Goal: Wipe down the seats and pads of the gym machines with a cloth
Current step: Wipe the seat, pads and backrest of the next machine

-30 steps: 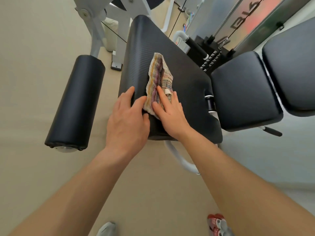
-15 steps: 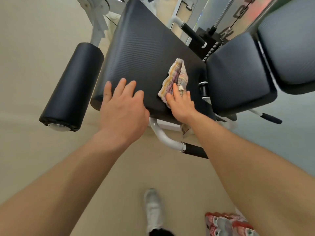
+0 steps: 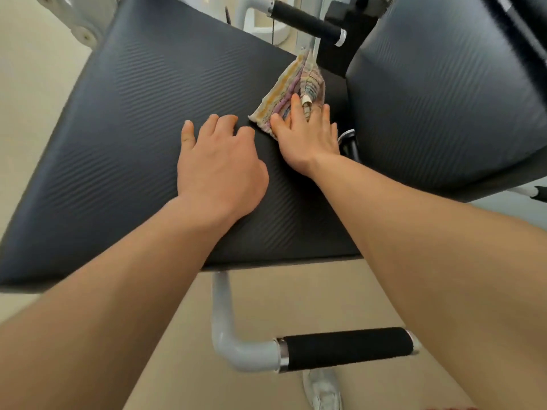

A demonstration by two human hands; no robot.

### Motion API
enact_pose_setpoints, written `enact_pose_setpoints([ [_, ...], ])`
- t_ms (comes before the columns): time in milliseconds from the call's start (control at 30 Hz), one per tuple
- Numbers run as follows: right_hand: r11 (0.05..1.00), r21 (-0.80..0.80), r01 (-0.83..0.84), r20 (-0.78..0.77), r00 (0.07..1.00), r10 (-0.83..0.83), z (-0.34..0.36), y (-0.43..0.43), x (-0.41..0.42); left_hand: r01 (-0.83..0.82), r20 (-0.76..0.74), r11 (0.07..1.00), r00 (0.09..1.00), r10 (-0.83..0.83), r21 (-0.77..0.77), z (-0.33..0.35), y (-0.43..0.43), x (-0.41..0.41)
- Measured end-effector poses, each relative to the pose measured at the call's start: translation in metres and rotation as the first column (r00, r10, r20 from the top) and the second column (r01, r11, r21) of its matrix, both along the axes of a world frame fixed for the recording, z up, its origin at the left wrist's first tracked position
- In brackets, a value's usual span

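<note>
Head view: the striped cloth (image 3: pixel 291 94) lies at the far right of the black seat pad (image 3: pixel 142 137), pressed flat under the right hand (image 3: pixel 307 134). The left hand (image 3: pixel 220 170) rests open-palmed just beside it, gripping nothing.

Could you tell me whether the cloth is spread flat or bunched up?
Bunched: the cloth lies in ridged folds under the right hand on the pad.
</note>
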State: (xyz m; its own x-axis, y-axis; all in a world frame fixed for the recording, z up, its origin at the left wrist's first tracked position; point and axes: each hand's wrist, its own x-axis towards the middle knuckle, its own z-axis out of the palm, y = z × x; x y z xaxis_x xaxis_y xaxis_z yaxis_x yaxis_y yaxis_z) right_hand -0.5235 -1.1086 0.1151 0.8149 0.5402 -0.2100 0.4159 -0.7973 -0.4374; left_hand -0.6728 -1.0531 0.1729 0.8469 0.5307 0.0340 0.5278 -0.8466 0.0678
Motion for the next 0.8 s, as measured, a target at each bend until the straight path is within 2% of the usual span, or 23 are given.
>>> enact_pose_setpoints([
  [133, 0.999, 0.030, -0.016, 0.008, 1.000, 0.016, 0.001, 0.011, 0.028, -0.002, 0.006, 1.000, 1.000, 0.002, 0.007, -0.002, 0.015, 0.039],
  [300, 0.997, 0.032, 0.071, 0.004, 0.997, -0.071, 0.004, 0.043, 0.056, 0.016, 0.041, 1.000, 0.999, -0.016, 0.001, 0.001, 0.035, 0.062],
  [333, 0.998, 0.047, 0.031, 0.003, 1.000, -0.031, 0.009, 0.057, 0.056, 0.004, 0.071, 1.000, 0.997, -0.004, 0.000, 0.004, 0.042, 0.064],
  [400, 0.977, 0.101, -0.188, 0.016, 0.982, 0.187, 0.025, 0.091, 0.044, -0.063, 0.163, 0.998, 0.985, 0.062, -0.001, 0.016, 0.061, 0.066],
  [467, 0.879, 0.125, -0.460, 0.066, 0.888, 0.455, 0.043, 0.126, 0.020, -0.159, 0.260, 0.987, 0.953, 0.158, -0.016, 0.030, 0.081, 0.063],
  [533, 0.806, 0.116, -0.580, 0.097, 0.814, 0.572, 0.047, 0.141, 0.010, -0.232, 0.290, 0.972, 0.929, 0.231, -0.033, 0.038, 0.094, 0.057],
  [600, 0.838, 0.130, -0.530, 0.125, 0.847, 0.517, 0.040, 0.133, 0.028, -0.256, 0.256, 0.965, 0.931, 0.260, -0.051, 0.038, 0.103, 0.050],
  [700, 0.969, 0.088, -0.232, 0.061, 0.972, 0.227, 0.020, 0.102, 0.082, -0.270, 0.218, 0.956, 0.932, 0.289, -0.113, 0.034, 0.113, 0.043],
  [800, 1.000, -0.001, -0.028, 0.016, 0.999, 0.028, 0.010, 0.088, 0.102, -0.274, 0.215, 0.955, 0.932, 0.292, -0.110, 0.035, 0.125, 0.040],
])
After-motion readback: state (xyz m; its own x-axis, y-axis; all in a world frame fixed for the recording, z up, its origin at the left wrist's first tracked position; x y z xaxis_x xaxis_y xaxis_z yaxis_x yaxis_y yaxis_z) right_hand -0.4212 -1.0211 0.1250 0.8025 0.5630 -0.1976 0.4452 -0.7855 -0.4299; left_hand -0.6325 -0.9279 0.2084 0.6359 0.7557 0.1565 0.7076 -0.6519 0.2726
